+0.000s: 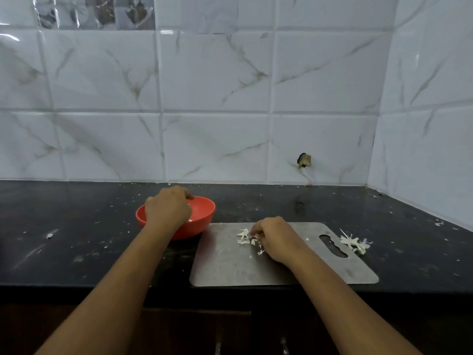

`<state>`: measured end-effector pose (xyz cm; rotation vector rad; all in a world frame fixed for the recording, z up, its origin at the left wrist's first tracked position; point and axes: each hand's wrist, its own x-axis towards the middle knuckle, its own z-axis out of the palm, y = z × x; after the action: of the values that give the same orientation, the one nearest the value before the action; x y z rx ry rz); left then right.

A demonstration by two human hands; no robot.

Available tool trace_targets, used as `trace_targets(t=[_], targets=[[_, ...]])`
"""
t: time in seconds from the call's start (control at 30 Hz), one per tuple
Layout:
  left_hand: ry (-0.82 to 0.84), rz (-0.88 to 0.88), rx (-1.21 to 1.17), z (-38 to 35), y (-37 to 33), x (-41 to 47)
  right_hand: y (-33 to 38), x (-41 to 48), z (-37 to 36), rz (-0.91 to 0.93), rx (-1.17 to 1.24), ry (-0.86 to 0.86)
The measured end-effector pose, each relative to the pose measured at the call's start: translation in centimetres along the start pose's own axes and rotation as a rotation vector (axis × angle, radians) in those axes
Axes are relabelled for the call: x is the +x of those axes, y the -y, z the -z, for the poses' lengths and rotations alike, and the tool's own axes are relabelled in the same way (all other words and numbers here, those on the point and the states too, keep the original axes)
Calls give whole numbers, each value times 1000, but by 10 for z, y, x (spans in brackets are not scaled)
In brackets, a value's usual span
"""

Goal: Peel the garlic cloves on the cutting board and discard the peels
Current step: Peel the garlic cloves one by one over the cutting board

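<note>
A grey cutting board (230, 262) lies on the black counter, its handle slot to the right. White garlic peels (243, 236) are scattered on the board's upper middle. My right hand (275, 239) rests on the board with curled fingers pinching at these peels. My left hand (167, 210) hovers over the red bowl (204, 216) left of the board, fingers curled downward into it; whatever it holds is hidden. A small white piece shows inside the bowl under that hand.
A second heap of garlic peels (355, 243) lies on the counter just off the board's right end. Small scraps are strewn across the black counter (76, 239). Tiled walls stand behind and to the right.
</note>
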<state>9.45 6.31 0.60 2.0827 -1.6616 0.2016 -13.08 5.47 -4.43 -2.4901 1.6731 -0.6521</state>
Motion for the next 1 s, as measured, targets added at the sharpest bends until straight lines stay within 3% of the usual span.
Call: trace_targets(t=[0.23, 0.5, 0.7, 1.0], targets=[[35, -28, 52, -5, 1, 2, -4, 10, 8, -38, -43, 96], [-1, -2, -20, -9, 5, 7, 1, 2, 9, -15, -3, 15], [44, -8, -51, -11, 3, 11, 7, -4, 6, 26, -47, 57], [-88, -61, -22, -10, -1, 9, 5, -2, 4, 14, -43, 62]])
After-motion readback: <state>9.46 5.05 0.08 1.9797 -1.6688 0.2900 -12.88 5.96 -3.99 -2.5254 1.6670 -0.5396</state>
